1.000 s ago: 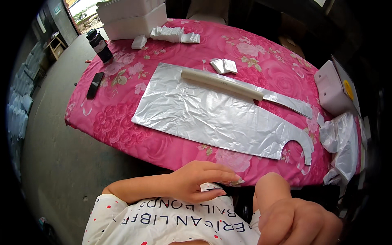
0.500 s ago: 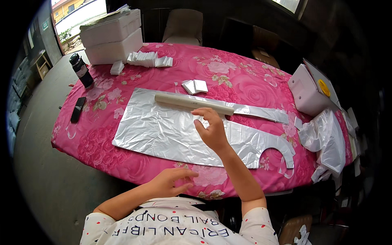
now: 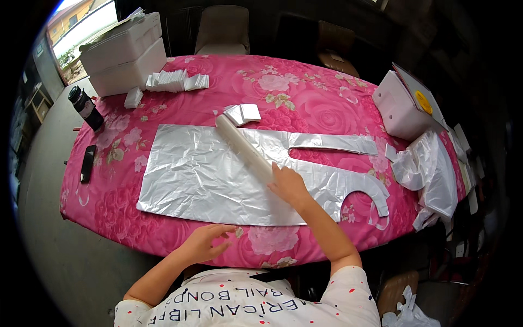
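A silvery-white plastic sheet (image 3: pixel 190 174), shaped like an apron with a slot and a curved cut-out at its right end, lies wrinkled across the table. Slanting over it is a pale, smooth tube (image 3: pixel 245 150), slightly blurred, its far end near the small white folded packets (image 3: pixel 242 113). My right hand (image 3: pixel 289 184) grips the tube by its near end, above the sheet. Close to the table's front edge, just in front of the sheet, my left hand (image 3: pixel 204 243) is open with its fingers apart and holds nothing.
A pink floral cloth (image 3: pixel 321 109) covers the table. White foam boxes (image 3: pixel 128 54), a row of white folded packets (image 3: pixel 174 80), a dark bottle (image 3: pixel 86 109) and a phone (image 3: pixel 87 163) are at left. Another foam box (image 3: pixel 400 106) and white plastic bags (image 3: pixel 430 174) stand at right.
My right hand has taken hold of the tube, which has turned from lying along the sheet's far edge to slanting toward me. My left hand has shifted slightly left, fingers still apart.
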Available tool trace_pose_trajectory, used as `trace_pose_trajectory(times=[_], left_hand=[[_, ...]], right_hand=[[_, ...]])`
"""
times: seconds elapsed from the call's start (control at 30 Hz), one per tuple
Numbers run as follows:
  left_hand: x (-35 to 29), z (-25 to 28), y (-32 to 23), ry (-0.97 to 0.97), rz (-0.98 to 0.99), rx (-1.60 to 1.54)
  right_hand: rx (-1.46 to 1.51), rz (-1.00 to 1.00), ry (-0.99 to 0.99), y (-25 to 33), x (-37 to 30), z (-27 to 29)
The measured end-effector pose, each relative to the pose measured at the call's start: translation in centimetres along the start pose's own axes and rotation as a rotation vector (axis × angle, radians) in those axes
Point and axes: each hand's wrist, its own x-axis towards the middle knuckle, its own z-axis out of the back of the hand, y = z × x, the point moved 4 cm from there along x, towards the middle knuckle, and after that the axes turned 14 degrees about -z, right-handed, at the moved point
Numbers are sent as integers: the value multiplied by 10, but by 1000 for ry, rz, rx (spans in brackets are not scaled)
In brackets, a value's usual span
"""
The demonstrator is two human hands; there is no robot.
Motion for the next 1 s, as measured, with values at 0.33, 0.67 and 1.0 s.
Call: trace_pose_trajectory(times=[0.33,0.67,1.0], left_hand=[[90,-47,29,-70,-186,350],[139,-75,47,-5,-181,418],[144,-84,36,-34,-174,441]], right_hand=[[259,24,-200,-10,-103,-15],[103,-364,-390,-256,-70,-2],[-200,-593,-718,-293,-106,35]])
